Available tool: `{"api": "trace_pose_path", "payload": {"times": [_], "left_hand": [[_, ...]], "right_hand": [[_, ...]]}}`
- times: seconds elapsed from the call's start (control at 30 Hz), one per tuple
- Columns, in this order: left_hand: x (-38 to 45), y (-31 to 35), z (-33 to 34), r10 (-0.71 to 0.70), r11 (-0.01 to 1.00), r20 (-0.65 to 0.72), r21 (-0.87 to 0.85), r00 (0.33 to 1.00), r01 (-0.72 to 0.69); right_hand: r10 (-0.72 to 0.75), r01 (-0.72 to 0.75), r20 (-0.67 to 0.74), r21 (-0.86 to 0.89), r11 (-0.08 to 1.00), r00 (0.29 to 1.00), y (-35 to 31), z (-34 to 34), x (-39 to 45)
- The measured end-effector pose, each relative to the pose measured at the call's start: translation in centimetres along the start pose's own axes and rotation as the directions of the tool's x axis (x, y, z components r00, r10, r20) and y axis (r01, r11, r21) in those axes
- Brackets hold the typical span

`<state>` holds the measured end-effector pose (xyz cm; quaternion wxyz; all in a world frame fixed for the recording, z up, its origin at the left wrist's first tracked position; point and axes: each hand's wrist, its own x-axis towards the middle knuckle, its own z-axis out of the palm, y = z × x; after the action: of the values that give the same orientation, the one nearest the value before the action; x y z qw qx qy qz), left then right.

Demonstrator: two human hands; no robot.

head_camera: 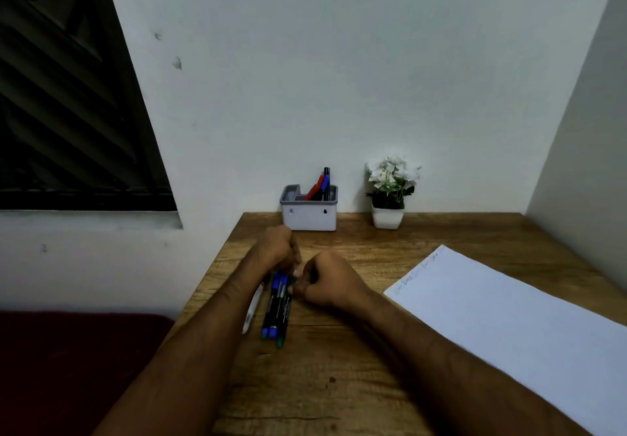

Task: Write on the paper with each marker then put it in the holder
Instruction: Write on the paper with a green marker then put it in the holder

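My left hand [276,249] grips the top ends of a bunch of markers [278,310] with blue and green caps, which slant down onto the wooden desk [322,367]. My right hand [325,281], fingers curled, pinches a green-capped marker at the bunch's upper end. A white pen [252,310] lies just left of the bunch under my left forearm. The grey holder [309,213] stands at the desk's back edge with red, blue and black markers [322,186] in it. The white paper [529,327] lies to the right, with faint coloured writing along its top left edge.
A small white pot with white flowers [390,191] stands right of the holder against the wall. A dark shuttered window [68,96] is at the left. A dark red surface [68,367] lies beside the desk's left edge.
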<state>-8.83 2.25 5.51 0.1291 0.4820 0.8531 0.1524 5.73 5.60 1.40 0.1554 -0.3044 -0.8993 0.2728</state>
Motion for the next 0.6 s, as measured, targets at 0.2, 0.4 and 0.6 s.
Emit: {"api": "trace_pose_path", "payload": {"times": [0.2, 0.4, 0.6], "left_hand": [[-0.4, -0.4, 0.4, -0.015, 0.999, 0.025, -0.041, 1.000, 0.016], [-0.4, -0.3, 0.9, -0.019, 0.998, 0.000, -0.065, 1.000, 0.019], [-0.3, -0.2, 1.2, -0.016, 0.997, -0.024, -0.073, 1.000, 0.015]], "right_hand": [[0.055, -0.055, 0.002, -0.035, 0.998, 0.998, -1.4, 0.2, -0.9], [0.133, -0.132, 0.006, -0.116, 0.985, 0.991, -2.4, 0.3, -1.1], [0.156, -0.156, -0.016, -0.154, 0.976, 0.988, -2.7, 0.5, -1.3]]}}
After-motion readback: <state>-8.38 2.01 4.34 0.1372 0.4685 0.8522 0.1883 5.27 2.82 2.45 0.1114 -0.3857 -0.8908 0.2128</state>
